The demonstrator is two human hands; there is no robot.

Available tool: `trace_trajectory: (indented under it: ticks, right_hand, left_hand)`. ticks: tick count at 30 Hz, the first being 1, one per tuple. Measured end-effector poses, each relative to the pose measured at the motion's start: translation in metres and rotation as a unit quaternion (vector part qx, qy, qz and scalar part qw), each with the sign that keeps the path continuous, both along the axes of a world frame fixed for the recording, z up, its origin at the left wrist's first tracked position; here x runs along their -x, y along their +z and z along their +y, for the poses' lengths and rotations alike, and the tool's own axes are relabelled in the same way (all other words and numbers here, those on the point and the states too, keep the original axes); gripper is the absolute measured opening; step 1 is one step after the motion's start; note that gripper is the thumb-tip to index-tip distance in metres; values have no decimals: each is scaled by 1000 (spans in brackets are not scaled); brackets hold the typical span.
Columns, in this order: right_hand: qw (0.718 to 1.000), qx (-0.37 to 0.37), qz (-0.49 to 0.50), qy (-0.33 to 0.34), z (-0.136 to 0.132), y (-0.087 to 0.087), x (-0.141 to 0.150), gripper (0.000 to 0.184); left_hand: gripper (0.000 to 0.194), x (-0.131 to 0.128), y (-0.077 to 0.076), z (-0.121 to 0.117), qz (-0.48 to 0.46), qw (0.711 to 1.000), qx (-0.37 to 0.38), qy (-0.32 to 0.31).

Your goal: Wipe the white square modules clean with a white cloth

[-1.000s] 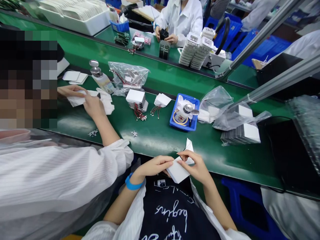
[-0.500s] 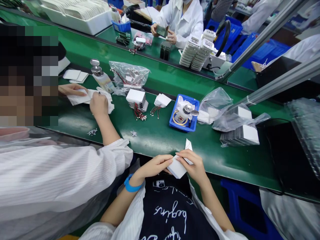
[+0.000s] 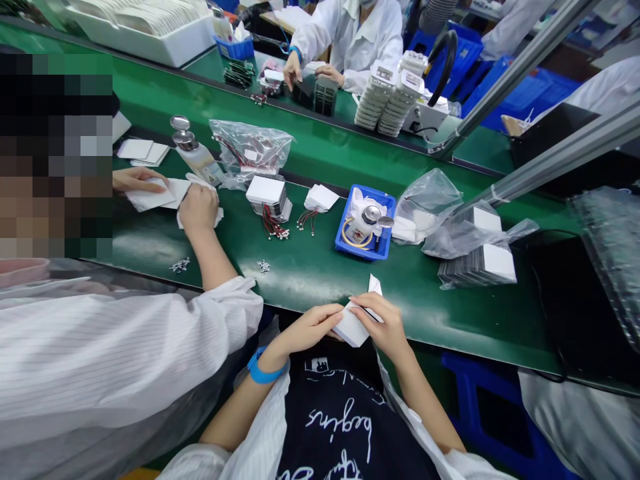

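Close to my body, over the bench's near edge, I hold a flat white rectangular panel. My left hand grips its left side, thumb on top and fingers partly hidden underneath. A folded white cloth sticks up from my right hand, whose closed fingers press at the panel's upper right edge. How much of the cloth lies under those fingers is hidden. Beyond my hands stands a blue tray with a pump bottle and a yellow band inside.
On the green bench are stacked white panels with red-black wires, small screws and bagged panels. At left, a co-worker's hand holds white cloth. A metal post slants at right. Another person sits across.
My hands stay on the panel and cloth with only a slight shift. The view has moved a little. Across the bench, the other person's hands have lowered a dark block to the surface.
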State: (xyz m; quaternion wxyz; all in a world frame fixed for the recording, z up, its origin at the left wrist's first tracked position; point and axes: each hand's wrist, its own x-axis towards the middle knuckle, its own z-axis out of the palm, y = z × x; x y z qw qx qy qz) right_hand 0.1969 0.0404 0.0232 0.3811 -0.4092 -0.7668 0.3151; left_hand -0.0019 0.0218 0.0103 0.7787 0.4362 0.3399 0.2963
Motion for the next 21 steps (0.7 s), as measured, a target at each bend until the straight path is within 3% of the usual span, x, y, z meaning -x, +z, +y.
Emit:
trace_trajectory:
  ticks: [11, 21]
  right_hand:
    - [999, 24, -1, -27, 1, -5, 2, 14]
    - [997, -60, 2, -42, 0, -8, 4, 13]
  left_hand:
    - [39, -1, -2, 0, 13, 1000, -12, 8]
    - [37, -2, -1, 0, 11, 1000, -6, 15]
